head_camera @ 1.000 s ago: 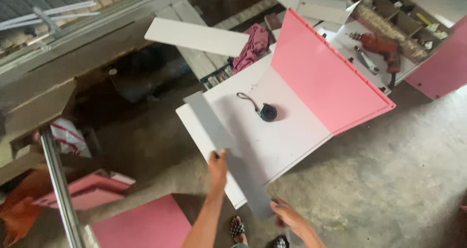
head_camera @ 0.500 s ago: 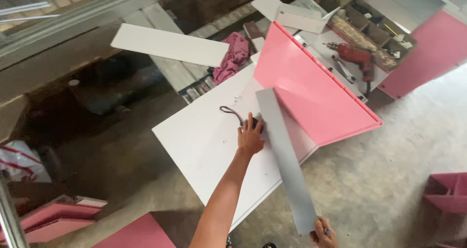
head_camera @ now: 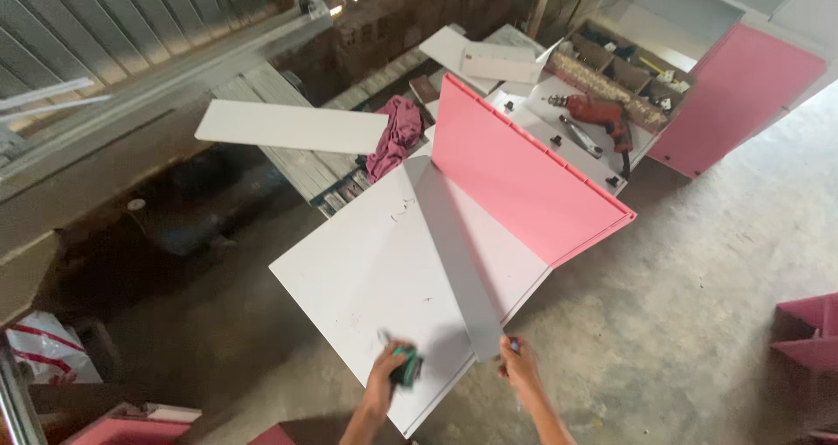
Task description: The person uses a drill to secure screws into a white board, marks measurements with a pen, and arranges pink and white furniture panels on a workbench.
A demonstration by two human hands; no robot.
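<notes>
Head view: looking down on a concrete floor (head_camera: 698,323) with boards spread across it.
White panel (head_camera: 375,270): the biggest piece, lying flat; its near corner sits right under both hands.
Pink panel (head_camera: 515,179): standing tilted on the far edge of the white panel, well away from both hands, up and to the right of the strip's far end.
Loose white board (head_camera: 292,126): lying flat far beyond the left hand, on grey slats.
Grey strip (head_camera: 458,262): a long narrow board lying across the white panel; its near end meets the right hand, its far end reaches the foot of the pink panel.
Maroon cloth (head_camera: 397,135): crumpled beyond the far end of the strip, to its left.
Red drill (head_camera: 602,113): lying on a white surface behind the pink panel, far from either hand.
Right hand (head_camera: 519,366): fingers closed around the near end of the grey strip, holding it at the white panel's edge; something small shows at the fingertips, too blurred to tell.
Left hand (head_camera: 388,371): wrapped around a small green and black object, just left of the strip's near end, over the white panel.
Green and black object (head_camera: 406,366): tucked in the left hand's grip, partly hidden and blurred; its kind cannot be made out.
</notes>
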